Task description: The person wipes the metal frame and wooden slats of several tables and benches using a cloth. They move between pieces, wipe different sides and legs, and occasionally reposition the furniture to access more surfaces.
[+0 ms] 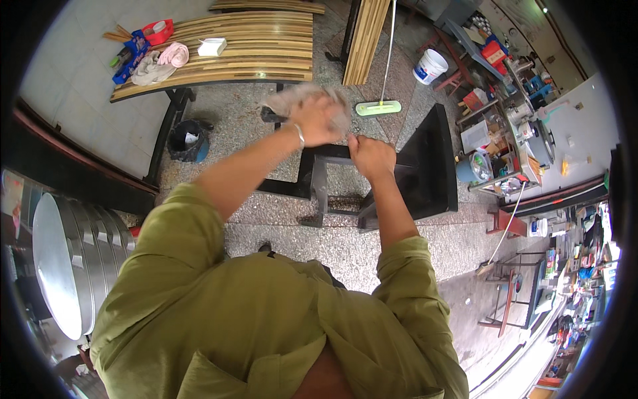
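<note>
My left hand (317, 115), blurred by motion, presses on a pale crumpled cloth (284, 101) over the black frame of a chair-like piece of furniture (431, 162). The cloth spreads out on both sides of my fingers. Close beside it, my right hand (375, 155) is closed around the frame's top bar. A broad black panel rises to the right of that hand, and black legs and rails reach down to the speckled floor. My hands hide part of the bar.
A striped wooden table (259, 50) holds a tissue pack (212, 47), a pink cloth (174, 54) and a red basket (158, 32). Around me stand a lined bin (188, 142), a flat mop (379, 107), a white bucket (430, 66), a cluttered rack (491, 137) and stacked metal steamers (62, 267).
</note>
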The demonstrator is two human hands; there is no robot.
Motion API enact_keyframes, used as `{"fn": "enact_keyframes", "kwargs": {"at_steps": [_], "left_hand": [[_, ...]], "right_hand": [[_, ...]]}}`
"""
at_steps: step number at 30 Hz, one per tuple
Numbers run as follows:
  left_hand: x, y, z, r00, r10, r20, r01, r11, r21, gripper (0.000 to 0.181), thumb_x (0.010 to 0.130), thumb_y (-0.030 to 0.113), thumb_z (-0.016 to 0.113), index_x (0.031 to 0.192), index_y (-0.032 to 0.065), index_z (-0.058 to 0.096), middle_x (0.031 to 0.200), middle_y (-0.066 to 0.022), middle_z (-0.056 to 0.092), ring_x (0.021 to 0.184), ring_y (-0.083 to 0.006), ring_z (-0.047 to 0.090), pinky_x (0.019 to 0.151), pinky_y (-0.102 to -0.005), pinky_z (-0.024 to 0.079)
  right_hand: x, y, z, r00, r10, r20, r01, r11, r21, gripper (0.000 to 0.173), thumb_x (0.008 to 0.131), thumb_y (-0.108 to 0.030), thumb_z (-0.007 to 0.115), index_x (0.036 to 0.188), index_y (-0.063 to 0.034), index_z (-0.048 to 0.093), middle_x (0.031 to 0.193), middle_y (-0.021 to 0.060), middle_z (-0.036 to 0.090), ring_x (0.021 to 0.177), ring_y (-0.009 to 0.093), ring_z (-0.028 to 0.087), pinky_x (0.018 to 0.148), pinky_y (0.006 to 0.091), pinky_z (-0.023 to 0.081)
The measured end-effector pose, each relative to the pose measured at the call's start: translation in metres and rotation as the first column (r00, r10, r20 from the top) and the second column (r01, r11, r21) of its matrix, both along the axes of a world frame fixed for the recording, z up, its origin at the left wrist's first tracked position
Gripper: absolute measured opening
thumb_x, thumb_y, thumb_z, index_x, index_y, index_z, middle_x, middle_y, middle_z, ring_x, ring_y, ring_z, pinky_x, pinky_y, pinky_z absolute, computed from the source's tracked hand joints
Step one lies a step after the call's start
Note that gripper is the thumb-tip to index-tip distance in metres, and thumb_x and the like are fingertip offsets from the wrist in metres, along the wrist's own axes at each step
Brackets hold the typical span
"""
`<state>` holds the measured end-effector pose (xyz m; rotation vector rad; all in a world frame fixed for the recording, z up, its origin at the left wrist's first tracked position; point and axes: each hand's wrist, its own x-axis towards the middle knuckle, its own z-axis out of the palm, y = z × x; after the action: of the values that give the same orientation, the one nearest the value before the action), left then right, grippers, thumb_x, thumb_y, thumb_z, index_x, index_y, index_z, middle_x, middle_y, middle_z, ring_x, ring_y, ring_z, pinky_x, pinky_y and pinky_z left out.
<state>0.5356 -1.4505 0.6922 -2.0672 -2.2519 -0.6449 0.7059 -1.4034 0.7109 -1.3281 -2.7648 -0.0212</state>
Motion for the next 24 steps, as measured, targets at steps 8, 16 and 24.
{"fn": "enact_keyframes", "kwargs": {"at_steps": [8, 16, 24], "left_hand": [[0.022, 0.07, -0.015, 0.917, -0.077, -0.39, -0.055, 0.947, -0.316, 0.032, 0.071, 0.03, 0.06, 0.097, 0.0116, 0.064, 0.11, -0.008, 0.053, 0.105, -0.0264, 0.047, 0.086, -0.0494, 0.036], [-0.047, 0.097, -0.022, 0.973, 0.105, 0.203, -0.036, 0.948, -0.315, 0.037, 0.079, 0.037, 0.05, 0.107, 0.015, 0.058, 0.114, -0.0104, 0.053, 0.104, -0.031, 0.052, 0.086, -0.036, 0.045], [-0.207, 0.042, -0.1, 0.959, -0.191, -0.211, 0.056, 0.854, -0.517, 0.033, 0.085, 0.02, 0.047, 0.117, 0.0224, 0.05, 0.105, -0.0127, 0.059, 0.092, -0.0316, 0.058, 0.078, -0.0347, 0.047]], "right_hand": [[0.004, 0.006, 0.0, 1.0, -0.01, 0.029, 0.009, 0.999, 0.04, 0.042, 0.089, -0.039, 0.035, 0.077, -0.0107, 0.064, 0.073, 0.0123, 0.065, 0.071, 0.029, 0.063, 0.07, 0.0424, 0.045], [0.004, 0.004, -0.006, 1.0, 0.002, -0.016, -0.001, 0.996, 0.091, 0.04, 0.088, -0.038, 0.038, 0.074, -0.0111, 0.063, 0.067, 0.0116, 0.064, 0.063, 0.03, 0.062, 0.066, 0.0414, 0.046], [0.001, 0.009, -0.006, 0.998, 0.056, -0.024, -0.053, 0.994, 0.097, 0.035, 0.086, -0.035, 0.04, 0.075, -0.0107, 0.063, 0.069, 0.0124, 0.064, 0.065, 0.03, 0.062, 0.067, 0.0413, 0.045]]}}
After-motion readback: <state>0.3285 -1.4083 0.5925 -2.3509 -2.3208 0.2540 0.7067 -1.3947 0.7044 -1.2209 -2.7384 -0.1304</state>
